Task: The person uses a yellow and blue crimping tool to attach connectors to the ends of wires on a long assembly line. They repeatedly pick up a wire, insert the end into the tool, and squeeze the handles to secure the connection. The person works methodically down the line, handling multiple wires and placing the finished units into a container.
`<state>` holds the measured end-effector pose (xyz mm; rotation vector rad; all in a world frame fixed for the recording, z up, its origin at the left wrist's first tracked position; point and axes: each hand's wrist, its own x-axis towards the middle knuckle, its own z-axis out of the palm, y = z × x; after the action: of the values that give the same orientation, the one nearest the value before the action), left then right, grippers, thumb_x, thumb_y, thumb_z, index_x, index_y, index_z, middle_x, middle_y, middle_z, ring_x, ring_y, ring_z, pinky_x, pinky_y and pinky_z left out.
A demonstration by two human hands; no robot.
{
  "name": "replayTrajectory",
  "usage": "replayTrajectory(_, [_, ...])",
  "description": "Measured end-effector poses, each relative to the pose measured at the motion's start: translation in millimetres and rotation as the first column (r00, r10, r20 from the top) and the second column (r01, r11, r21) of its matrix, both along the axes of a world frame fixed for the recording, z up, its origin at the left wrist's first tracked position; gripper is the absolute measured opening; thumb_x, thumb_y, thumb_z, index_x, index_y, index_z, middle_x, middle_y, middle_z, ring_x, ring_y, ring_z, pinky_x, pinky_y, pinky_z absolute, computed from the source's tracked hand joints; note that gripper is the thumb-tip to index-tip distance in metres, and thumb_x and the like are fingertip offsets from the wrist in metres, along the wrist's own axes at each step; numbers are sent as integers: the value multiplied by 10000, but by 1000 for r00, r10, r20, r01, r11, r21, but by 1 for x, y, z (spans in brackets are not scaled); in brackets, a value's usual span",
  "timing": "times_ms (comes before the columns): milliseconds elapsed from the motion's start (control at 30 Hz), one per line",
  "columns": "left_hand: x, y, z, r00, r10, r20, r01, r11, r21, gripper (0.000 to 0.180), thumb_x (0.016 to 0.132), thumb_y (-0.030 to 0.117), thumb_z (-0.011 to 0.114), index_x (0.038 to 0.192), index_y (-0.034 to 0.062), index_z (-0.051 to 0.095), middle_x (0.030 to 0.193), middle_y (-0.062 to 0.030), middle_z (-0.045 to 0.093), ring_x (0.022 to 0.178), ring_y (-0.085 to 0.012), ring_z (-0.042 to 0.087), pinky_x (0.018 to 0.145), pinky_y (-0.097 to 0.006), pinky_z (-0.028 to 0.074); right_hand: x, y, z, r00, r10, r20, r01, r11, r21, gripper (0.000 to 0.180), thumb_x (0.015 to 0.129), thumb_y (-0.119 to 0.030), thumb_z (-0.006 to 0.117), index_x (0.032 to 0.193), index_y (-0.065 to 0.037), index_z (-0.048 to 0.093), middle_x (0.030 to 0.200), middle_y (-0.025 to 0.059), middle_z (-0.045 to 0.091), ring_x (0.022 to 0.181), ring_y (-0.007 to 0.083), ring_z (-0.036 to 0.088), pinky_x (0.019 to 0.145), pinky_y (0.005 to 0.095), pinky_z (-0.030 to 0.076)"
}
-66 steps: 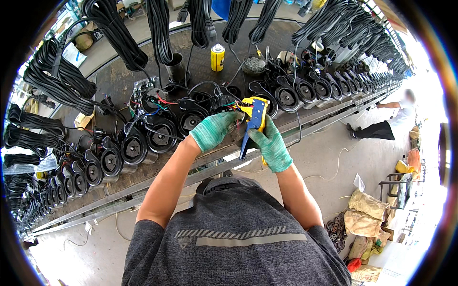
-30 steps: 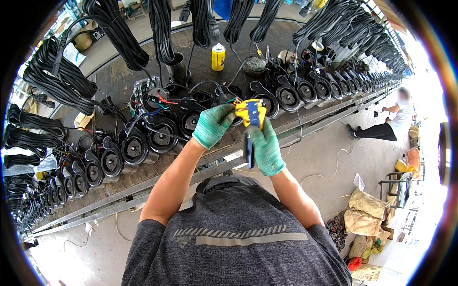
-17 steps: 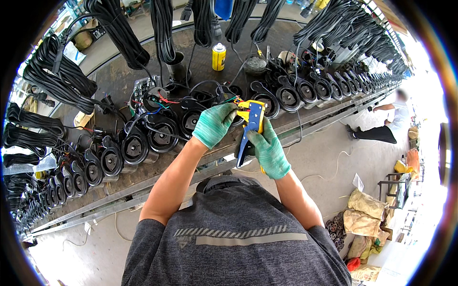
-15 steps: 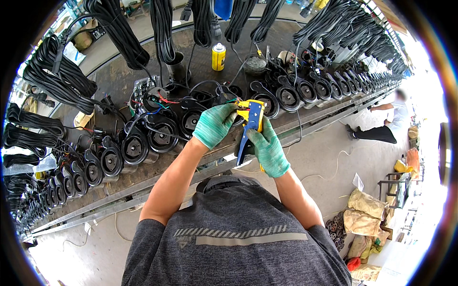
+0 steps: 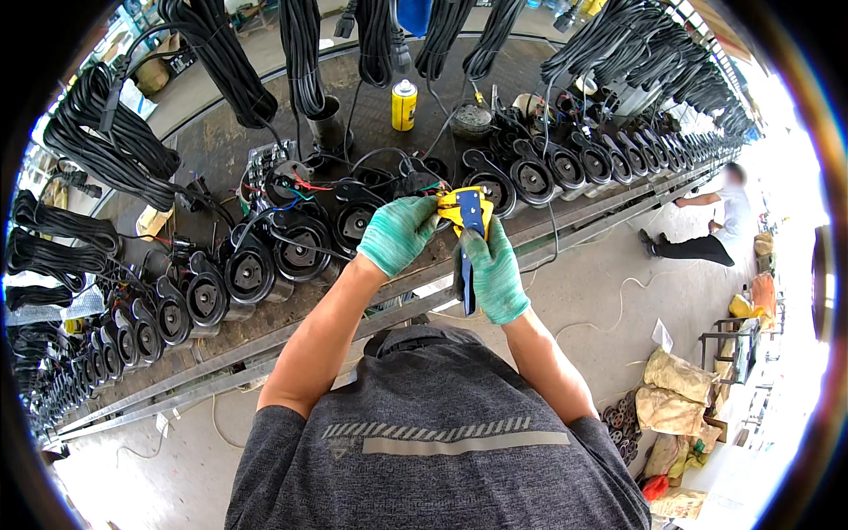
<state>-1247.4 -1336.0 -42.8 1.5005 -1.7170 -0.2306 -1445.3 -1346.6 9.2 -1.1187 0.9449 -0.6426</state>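
My right hand [image 5: 496,278], in a green knit glove, is wrapped round the handles of a yellow and blue wire stripper [image 5: 472,212]. Its handles are squeezed together, with the jaws toward my left. My left hand [image 5: 399,234], gloved alike, is closed at the jaws, its fingertips pinching a thin wire that they mostly hide. Thin coloured wires [image 5: 431,187] come to this spot from a black cable end behind. Beneath and beyond my hands stand round black motor-like units [image 5: 353,223] with circular tops, along the edge of the workbench [image 5: 221,146].
Coiled black cables [image 5: 303,62] hang above the bench in a row. A yellow spray can [image 5: 404,106] and a dark cup [image 5: 330,128] stand farther back. Red and blue wires [image 5: 305,187] stick out left of my hands. At right, a person [image 5: 726,216] is on the floor side, near sacks [image 5: 676,389].
The stripper's handles have come together in my right hand, and the tool has turned slightly more upright. My left hand stays almost where it was. The person at right has shifted slightly.
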Motion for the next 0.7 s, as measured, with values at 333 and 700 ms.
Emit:
replayTrajectory(333, [12,-16,6,956,-16,-295,6,999,-34,216,995,142,673,1131,-23,704,964,-188,765,872,-277,768,776,-335,588,-51,12,-9,913,-247,325,217,968,126,516,1008,-176,594,1485,-78,423,1104,136,664,953,312,711,806,530,621])
replayTrajectory(700, [138,-124,10,977,207,57,-196,967,-161,228,994,228,654,1135,53,693,975,-238,720,910,-439,694,773,-462,563,-147,23,-49,862,-455,224,401,881,251,426,1004,-231,622,1374,-85,468,1042,186,681,856,371,730,759,530,629])
